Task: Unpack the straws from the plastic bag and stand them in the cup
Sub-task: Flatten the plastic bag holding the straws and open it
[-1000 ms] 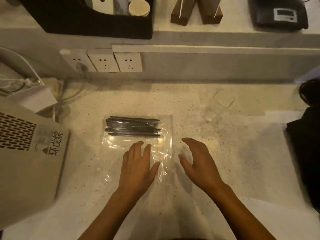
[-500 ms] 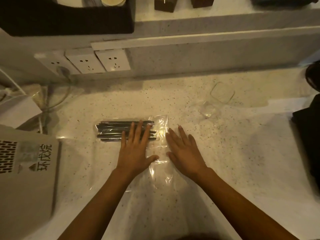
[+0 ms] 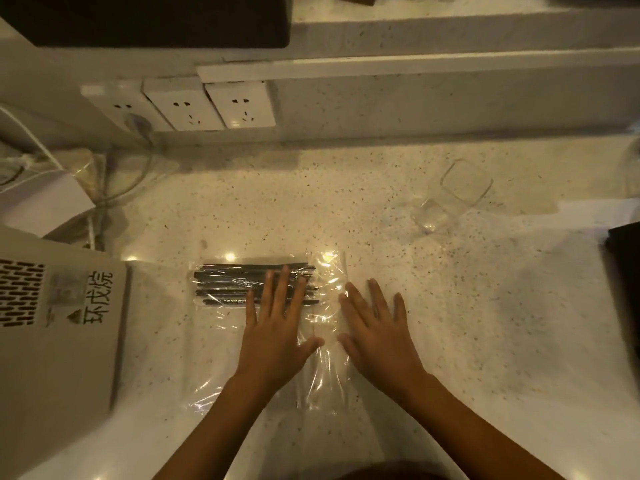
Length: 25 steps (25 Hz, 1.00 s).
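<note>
A clear plastic bag (image 3: 322,372) lies flat on the speckled counter, with several dark straws (image 3: 228,284) bundled sideways inside its far end. My left hand (image 3: 277,330) lies flat on the bag, its straight fingers resting over the right ends of the straws. My right hand (image 3: 377,334) lies flat beside it, fingers spread, on the bag's right edge and the counter. A clear square cup (image 3: 450,197) stands empty on the counter to the far right, apart from both hands.
A beige machine (image 3: 59,341) with vents and printed characters fills the left side. White wall sockets (image 3: 207,105) and cables sit at the back left. A dark object (image 3: 625,271) is at the right edge. A raised ledge runs along the back.
Both hands moved forward from hovering near the bag's near half and now lie flat, the left over the straws' ends, the right on the bag's right edge.
</note>
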Each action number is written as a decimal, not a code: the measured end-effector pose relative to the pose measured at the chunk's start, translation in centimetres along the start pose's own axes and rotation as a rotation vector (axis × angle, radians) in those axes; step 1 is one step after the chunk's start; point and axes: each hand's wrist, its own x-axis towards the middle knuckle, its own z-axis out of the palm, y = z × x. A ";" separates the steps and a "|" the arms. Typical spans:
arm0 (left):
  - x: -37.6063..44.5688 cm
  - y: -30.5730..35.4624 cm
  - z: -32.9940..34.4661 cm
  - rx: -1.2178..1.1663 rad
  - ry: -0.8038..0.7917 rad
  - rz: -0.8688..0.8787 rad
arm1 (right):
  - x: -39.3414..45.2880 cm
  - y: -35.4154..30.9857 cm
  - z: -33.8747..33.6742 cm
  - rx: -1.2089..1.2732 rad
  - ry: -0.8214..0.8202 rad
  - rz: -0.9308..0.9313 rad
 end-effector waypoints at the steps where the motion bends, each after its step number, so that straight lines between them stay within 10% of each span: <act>1: -0.5 0.0 0.2 -0.002 0.002 -0.002 | -0.3 -0.2 0.3 -0.009 -0.007 0.001; 15: -1.9 0.2 1.0 -0.103 -0.021 -0.047 | 6.9 2.9 -7.5 0.630 0.231 0.108; 25: -1.8 0.5 1.4 -0.120 -0.008 -0.077 | 14.3 1.6 -11.1 0.427 -0.099 -0.113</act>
